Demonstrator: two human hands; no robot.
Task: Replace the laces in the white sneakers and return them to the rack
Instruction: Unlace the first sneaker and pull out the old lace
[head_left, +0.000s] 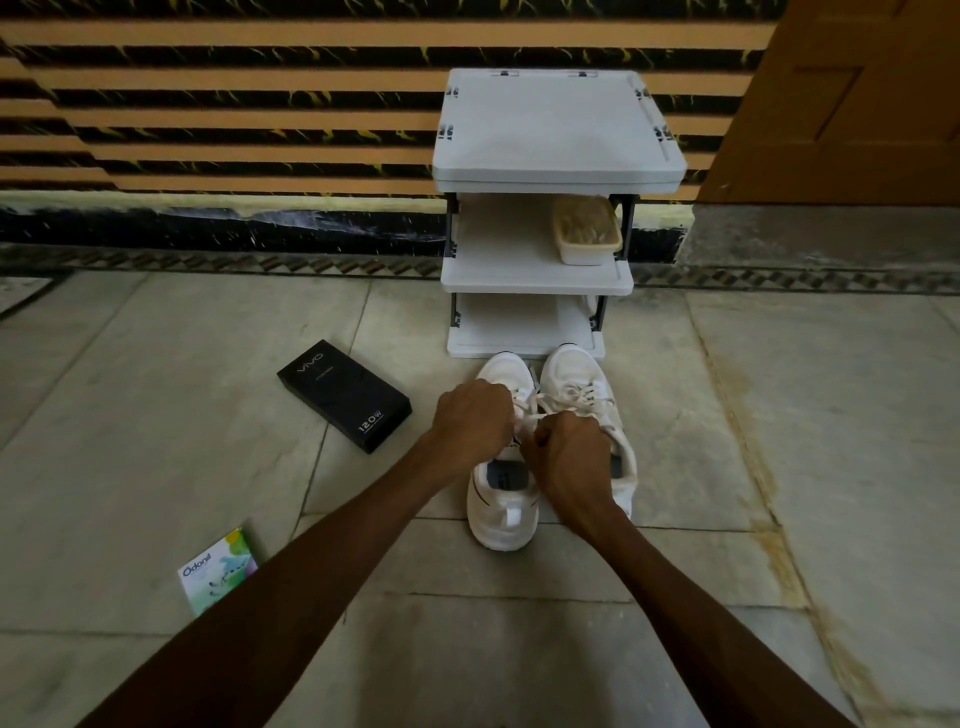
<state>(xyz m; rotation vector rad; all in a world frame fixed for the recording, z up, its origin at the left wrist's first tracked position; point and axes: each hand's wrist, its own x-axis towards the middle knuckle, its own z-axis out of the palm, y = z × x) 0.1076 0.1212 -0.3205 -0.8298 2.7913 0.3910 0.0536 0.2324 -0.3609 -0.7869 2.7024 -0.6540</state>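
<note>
The pale grey stone-tiled floor (156, 467) carries a white three-tier plastic rack (556, 130) standing against the striped wall (234, 104), with a pair of white lace-up sneakers (498, 525) side by side just in front of its lowest shelf. Left of them lies a flat black cardboard box (343, 395), and nearer the camera, a small colourful Odonil packet (218, 569)

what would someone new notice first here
The left hand and right hand meet at the centre, their fingers pinching white laces over a pair of white sneakers. The pair stands on the floor right in front of a white three-shelf rack. Off to the left lie a black box and, nearer, a small colourful packet.
</note>
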